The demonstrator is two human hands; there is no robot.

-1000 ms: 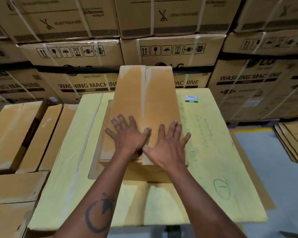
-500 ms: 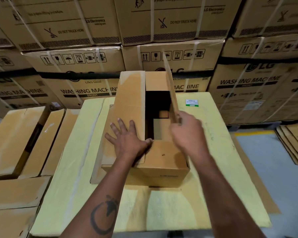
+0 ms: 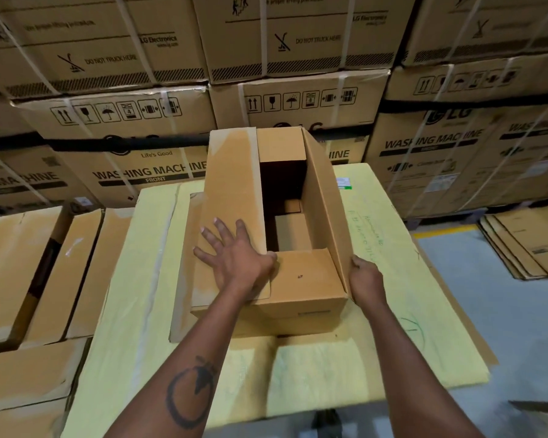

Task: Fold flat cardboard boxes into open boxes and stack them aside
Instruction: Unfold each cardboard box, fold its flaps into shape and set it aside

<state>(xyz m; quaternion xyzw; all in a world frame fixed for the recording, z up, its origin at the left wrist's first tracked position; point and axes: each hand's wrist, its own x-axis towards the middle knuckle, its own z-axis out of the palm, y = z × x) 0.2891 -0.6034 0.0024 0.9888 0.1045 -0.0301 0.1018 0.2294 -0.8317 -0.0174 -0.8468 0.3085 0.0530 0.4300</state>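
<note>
Cardboard box (image 3: pixel 301 279) sits on a yellow sheet (image 3: pixel 393 248) spread over a work surface, its long left flap (image 3: pixel 234 184) folded down across the top and its long right flap (image 3: pixel 325 200) standing up at an angle; the near short flap (image 3: pixel 304 273) lies flat, leaving a dark opening in the middle; the left hand (image 3: pixel 234 260) presses flat on the left flap, fingers spread and straight; the right hand (image 3: pixel 366 281) is at the near end of the right flap, fingers curled round its edge; more plain boxes (image 3: pixel 29 263) lie to the left, flattened cardboard (image 3: pixel 525 241) lies on the floor at the right, and strapped washing-machine cartons (image 3: pixel 298 58) are stacked behind.
</note>
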